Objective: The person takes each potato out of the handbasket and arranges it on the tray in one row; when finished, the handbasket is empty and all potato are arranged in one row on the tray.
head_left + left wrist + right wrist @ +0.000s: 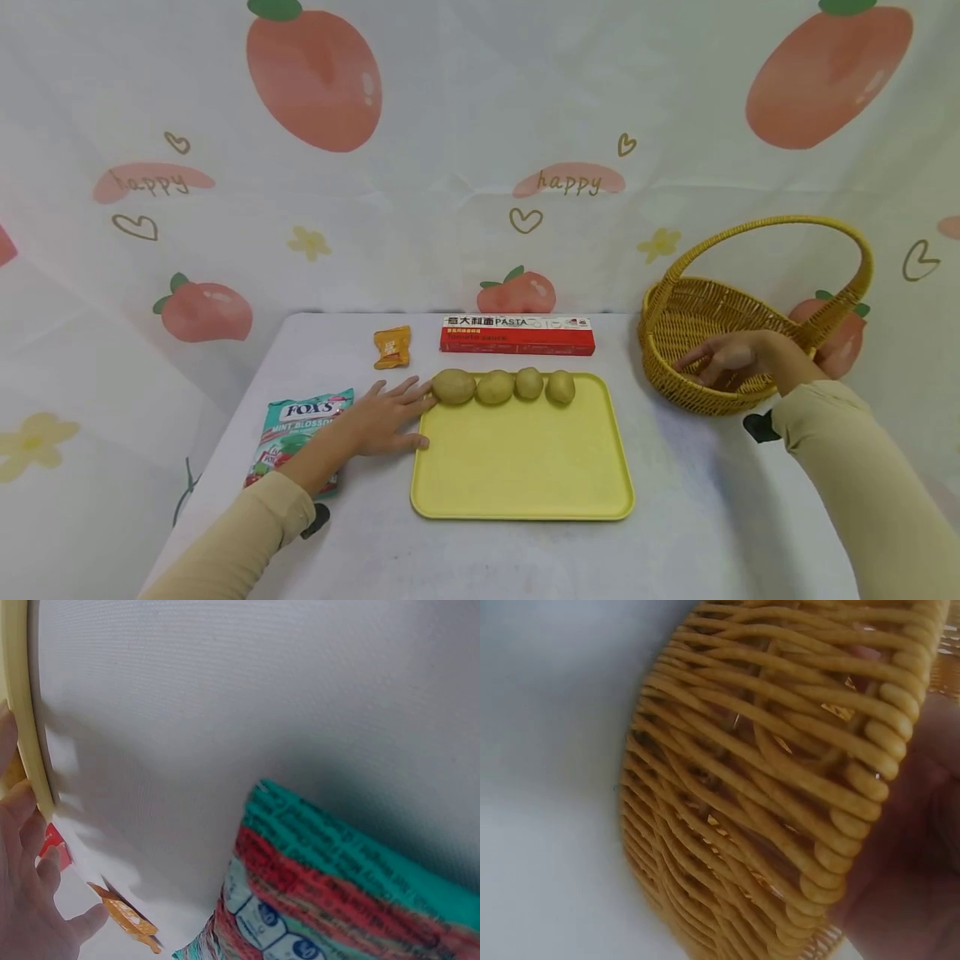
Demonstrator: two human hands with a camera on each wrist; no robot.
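Observation:
My left hand (386, 417) lies spread at the left edge of a yellow tray (525, 467), its fingertips by the rim and close to the leftmost potato. Several potatoes (453, 387) stand in a row along the tray's far side. On the right, my right hand (731, 357) reaches over the near rim into a woven basket (693, 398) with a tall handle. Its fingers look loosely extended, and no held thing shows. In the right wrist view the basket wall (757, 772) covers most of that hand (907, 877).
Behind the tray lies a red and white pasta box (517, 336). A small orange packet (392, 347) is left of the box. A green candy bag (300, 425) lies partly under the left forearm. A printed cloth (450, 125) hangs behind the table.

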